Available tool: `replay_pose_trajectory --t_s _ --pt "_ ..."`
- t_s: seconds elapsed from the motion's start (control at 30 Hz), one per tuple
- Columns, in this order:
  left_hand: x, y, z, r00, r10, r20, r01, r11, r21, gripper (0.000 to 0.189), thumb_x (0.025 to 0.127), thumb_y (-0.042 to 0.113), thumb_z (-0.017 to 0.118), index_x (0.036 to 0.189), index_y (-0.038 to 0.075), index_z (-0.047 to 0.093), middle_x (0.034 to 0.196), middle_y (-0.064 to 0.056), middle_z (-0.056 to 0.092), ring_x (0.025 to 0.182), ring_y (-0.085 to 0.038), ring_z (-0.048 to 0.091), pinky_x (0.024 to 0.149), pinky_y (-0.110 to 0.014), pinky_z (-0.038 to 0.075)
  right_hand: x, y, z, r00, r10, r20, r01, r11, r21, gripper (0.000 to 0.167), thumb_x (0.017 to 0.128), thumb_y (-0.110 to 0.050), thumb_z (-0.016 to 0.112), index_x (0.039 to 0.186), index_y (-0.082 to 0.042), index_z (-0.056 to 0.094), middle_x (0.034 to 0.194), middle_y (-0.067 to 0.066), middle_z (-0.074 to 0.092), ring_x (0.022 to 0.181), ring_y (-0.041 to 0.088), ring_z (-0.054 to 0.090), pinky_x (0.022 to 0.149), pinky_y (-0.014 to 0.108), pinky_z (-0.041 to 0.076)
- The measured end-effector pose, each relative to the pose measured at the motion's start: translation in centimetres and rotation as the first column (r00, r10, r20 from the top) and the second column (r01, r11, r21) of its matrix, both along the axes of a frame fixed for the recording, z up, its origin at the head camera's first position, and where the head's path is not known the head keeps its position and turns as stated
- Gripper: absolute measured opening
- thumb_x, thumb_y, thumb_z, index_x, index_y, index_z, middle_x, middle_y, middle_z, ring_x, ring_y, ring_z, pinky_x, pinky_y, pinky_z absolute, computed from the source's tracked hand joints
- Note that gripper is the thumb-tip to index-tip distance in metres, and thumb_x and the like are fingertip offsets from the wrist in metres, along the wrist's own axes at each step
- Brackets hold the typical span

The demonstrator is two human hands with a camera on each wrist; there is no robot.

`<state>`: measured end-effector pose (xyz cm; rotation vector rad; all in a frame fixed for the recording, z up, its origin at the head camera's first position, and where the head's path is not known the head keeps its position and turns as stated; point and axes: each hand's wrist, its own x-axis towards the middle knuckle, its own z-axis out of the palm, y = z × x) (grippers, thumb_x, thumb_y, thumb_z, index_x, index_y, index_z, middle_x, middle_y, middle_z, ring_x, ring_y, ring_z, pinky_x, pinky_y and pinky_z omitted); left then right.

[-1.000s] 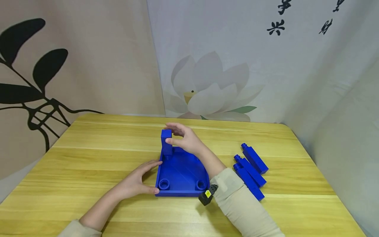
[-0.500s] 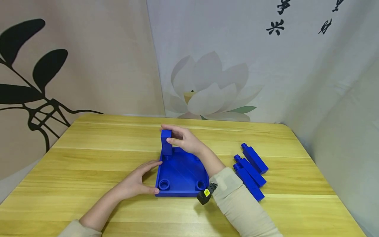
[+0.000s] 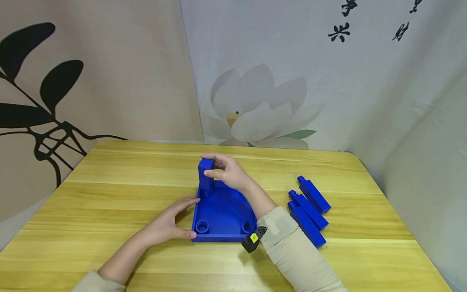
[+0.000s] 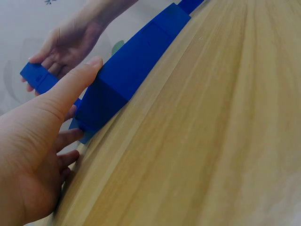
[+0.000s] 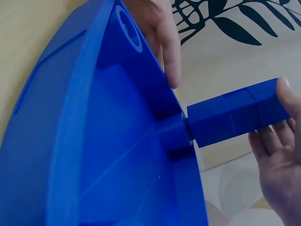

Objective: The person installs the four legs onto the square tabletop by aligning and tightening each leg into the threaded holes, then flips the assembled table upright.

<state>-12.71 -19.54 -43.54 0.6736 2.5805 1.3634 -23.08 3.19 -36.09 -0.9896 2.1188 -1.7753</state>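
A blue tray-like base [image 3: 226, 211] with raised walls and round corner sockets lies on the wooden table. Over its far left socket stands a square blue leg [image 3: 206, 175], nearly upright, its narrow end down at the socket. My right hand [image 3: 228, 172] pinches this leg near its top, thumb on the near side and fingers behind. In the right wrist view, a thin gap shows between the leg [image 5: 235, 113] and the socket [image 5: 174, 132]. My left hand [image 3: 168, 223] rests against the base's left side, thumb at the near corner, fingers stretched along the wall.
Several more blue legs with threaded ends [image 3: 308, 213] lie side by side on the table to the right of the base. Beyond the table's far edge hangs a printed cloth [image 3: 270, 73]. A small black camera [image 3: 251, 240] sits at the right wrist.
My right fingers have closed in around the leg's top, and the leg has turned slightly about its length, its corner now facing forward. My left hand and the base have stayed put.
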Motion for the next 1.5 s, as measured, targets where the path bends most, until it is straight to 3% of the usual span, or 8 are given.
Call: replay_pose_trajectory --t_s 0.33,0.53,0.8,1.0,1.17,1.27,1.5 --pt "0.1 -0.1 0.1 1.000 0.003 -0.005 -0.003 1.000 0.004 0.090 0.070 0.045 0.083 0.145 0.016 0.043 0.148 -0.013 0.036 0.135 -0.039 0.029 0.103 -0.064 0.024 -0.1 -0.6 -0.3 0.992 -0.128 0.012 0.128 0.992 -0.006 0.039 0.085 -0.005 0.072 0.122 -0.003 0.059 0.109 0.010 0.065 0.098 0.019 0.062 0.083 0.030 0.052" --pt "0.1 0.0 0.2 1.000 0.000 -0.002 0.000 1.000 -0.001 0.090 0.070 0.045 0.083 0.145 0.014 0.043 0.148 -0.013 0.037 0.135 -0.038 0.029 0.104 -0.064 0.024 0.0 -0.5 -0.3 0.987 -0.163 -0.014 0.163 0.986 0.028 0.043 0.084 -0.012 0.075 0.124 -0.007 0.059 0.114 0.007 0.064 0.105 0.020 0.059 0.091 0.039 0.048" --pt "0.0 -0.1 0.2 1.000 0.001 -0.001 -0.001 1.000 -0.004 0.090 0.069 0.046 0.083 0.145 0.016 0.043 0.148 -0.013 0.037 0.135 -0.038 0.029 0.103 -0.064 0.025 -0.2 -0.2 -0.1 0.993 -0.103 -0.060 0.106 0.993 0.045 0.056 0.090 -0.013 0.069 0.141 -0.006 0.046 0.137 0.013 0.052 0.125 0.025 0.048 0.106 0.042 0.036" --pt "0.1 -0.1 0.1 1.000 0.005 -0.003 -0.005 1.000 -0.002 0.090 0.069 0.045 0.083 0.144 0.017 0.044 0.148 -0.013 0.037 0.135 -0.039 0.029 0.103 -0.065 0.025 0.6 -0.1 1.2 0.995 -0.024 -0.102 0.030 0.998 0.063 0.051 0.095 -0.004 0.059 0.142 0.004 0.041 0.137 0.023 0.049 0.124 0.031 0.049 0.104 0.040 0.039" --pt "0.2 0.0 0.2 1.000 0.006 0.006 -0.006 1.000 0.000 0.090 0.069 0.045 0.083 0.145 0.017 0.043 0.148 -0.014 0.036 0.135 -0.040 0.028 0.103 -0.066 0.024 1.7 0.1 2.6 0.993 -0.031 -0.110 0.040 0.996 0.083 0.042 0.096 -0.003 0.056 0.136 0.008 0.047 0.131 0.023 0.053 0.120 0.032 0.052 0.099 0.038 0.043" --pt "0.2 0.0 0.3 1.000 0.010 0.001 -0.010 1.000 0.004 0.090 0.069 0.044 0.084 0.144 0.016 0.044 0.148 -0.014 0.036 0.135 -0.040 0.028 0.103 -0.065 0.024 1.7 0.1 2.4 0.993 -0.052 -0.105 0.059 0.996 0.061 0.038 0.095 -0.003 0.057 0.131 0.007 0.052 0.125 0.022 0.058 0.116 0.032 0.055 0.098 0.038 0.044" --pt "0.2 0.0 0.3 1.000 0.006 0.004 -0.006 1.000 0.012 0.090 0.069 0.043 0.084 0.144 0.015 0.044 0.148 -0.015 0.036 0.135 -0.039 0.028 0.104 -0.065 0.023 0.2 -0.2 0.0 0.992 -0.123 -0.029 0.123 0.992 0.017 0.034 0.089 -0.006 0.067 0.122 0.001 0.059 0.113 0.015 0.065 0.104 0.026 0.061 0.087 0.032 0.051"
